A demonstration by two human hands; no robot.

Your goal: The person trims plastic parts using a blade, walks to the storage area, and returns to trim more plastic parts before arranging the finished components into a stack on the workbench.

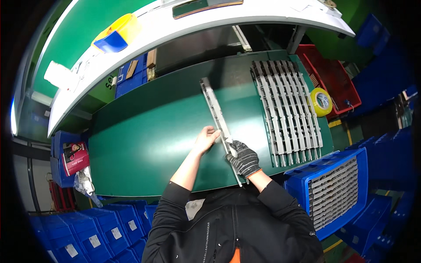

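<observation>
A long, narrow grey metal rail (215,107) with notches along its side lies slanted over the green tabletop, its near end at the table's front edge. My right hand (244,158), in a dark grey striped knit glove, is closed around the near part of this rail. A small pale patch shows at the glove's fingers; what it is I cannot make out. Bare, my left hand (207,139) has its fingers curled against the rail's left side, just beyond the glove, with thumb and fingertips at the rail.
Several similar rails (287,109) lie side by side on the green table (144,140) at right, with a yellow tape roll (321,102) beside them. A blue crate (362,184) of rails stands at lower right, a red bin (351,94) beyond. A white shelf (193,30) spans the back.
</observation>
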